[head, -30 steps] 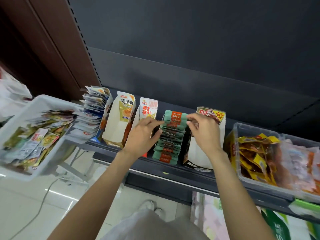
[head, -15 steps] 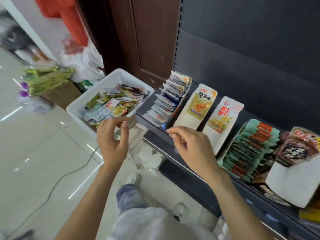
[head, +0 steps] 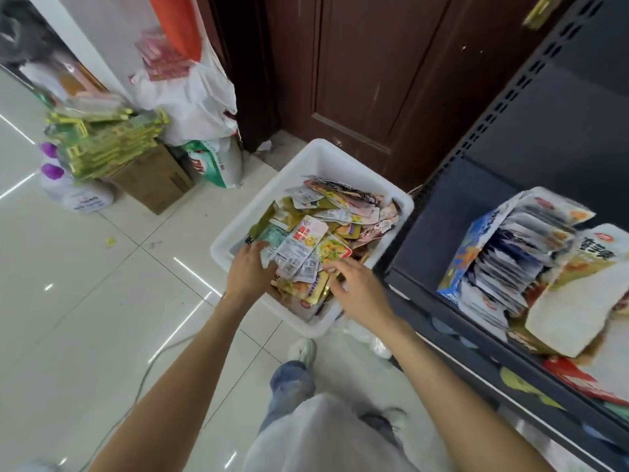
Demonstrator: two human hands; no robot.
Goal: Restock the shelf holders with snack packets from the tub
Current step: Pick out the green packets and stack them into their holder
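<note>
I have both hands down in the white tub (head: 316,158), which stands on the floor just left of the dark shelf (head: 442,253). My left hand (head: 250,272) lies on the near-left of the heap, its fingers (head: 262,248) touching a pink-and-white snack packet (head: 299,248) whose long axis runs away from me, up and to the right. My right hand (head: 360,294) hovers just beside it, fingers loosely spread and holding nothing. I judge the left nearer for the pick. The packets are flat, glossy, jumbled and overlapping; the cardboard holders (head: 503,253) wait well to the right.
</note>
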